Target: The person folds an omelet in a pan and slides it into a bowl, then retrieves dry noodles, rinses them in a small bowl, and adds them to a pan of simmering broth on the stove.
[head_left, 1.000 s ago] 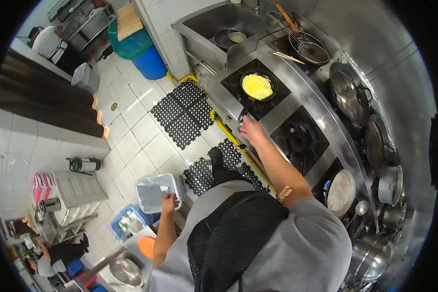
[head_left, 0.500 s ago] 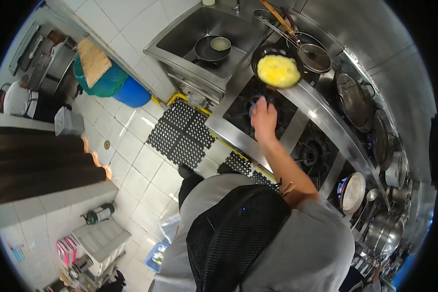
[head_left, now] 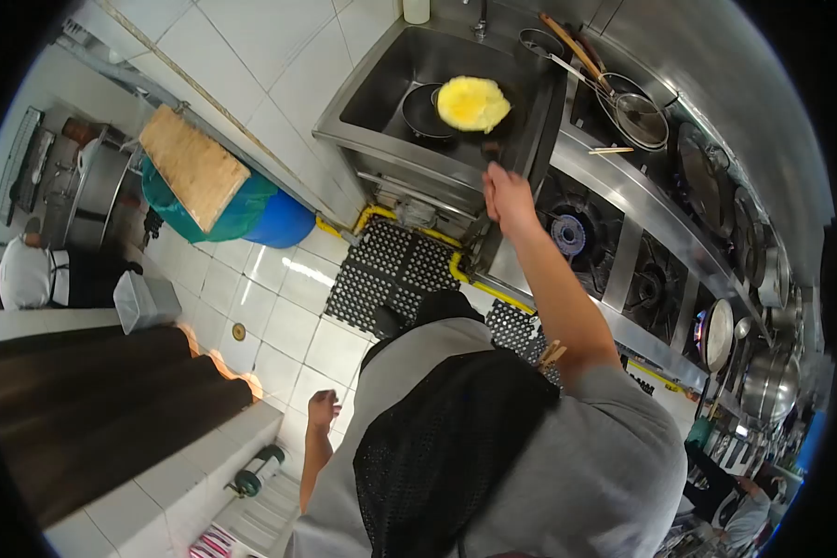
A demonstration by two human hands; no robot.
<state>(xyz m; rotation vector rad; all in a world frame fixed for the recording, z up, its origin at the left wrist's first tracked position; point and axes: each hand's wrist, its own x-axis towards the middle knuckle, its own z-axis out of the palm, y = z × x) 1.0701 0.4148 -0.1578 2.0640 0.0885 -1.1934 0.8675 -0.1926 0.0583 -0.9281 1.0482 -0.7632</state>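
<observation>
My right hand [head_left: 510, 197] is closed around the handle of a dark frying pan, its arm stretched forward. The pan is held over the sink [head_left: 363, 139], and its dark outline blends into the basin behind. A flat yellow egg omelette [head_left: 474, 104] shows at the pan; whether it rests fully in it I cannot tell. Another black pan [head_left: 421, 113] sits in the sink, partly hidden by the omelette. My left hand [head_left: 324, 407] hangs low at my side above the tiled floor, fingers loosely bent, with nothing visible in it.
A lit burner [head_left: 568, 234] is on the stove right of my hand. Farther right, a pale pan [head_left: 716, 335] stands over a flame. Strainers [head_left: 640, 121] and chopsticks [head_left: 612, 150] lie at the back. A black mat [head_left: 381, 270] covers the floor. Other people [head_left: 30, 272] are at left and lower right.
The pan with the omelette has moved left, from over the stove to over the sink, with my right hand. My left hand has come into view. The camera has turned somewhat.
</observation>
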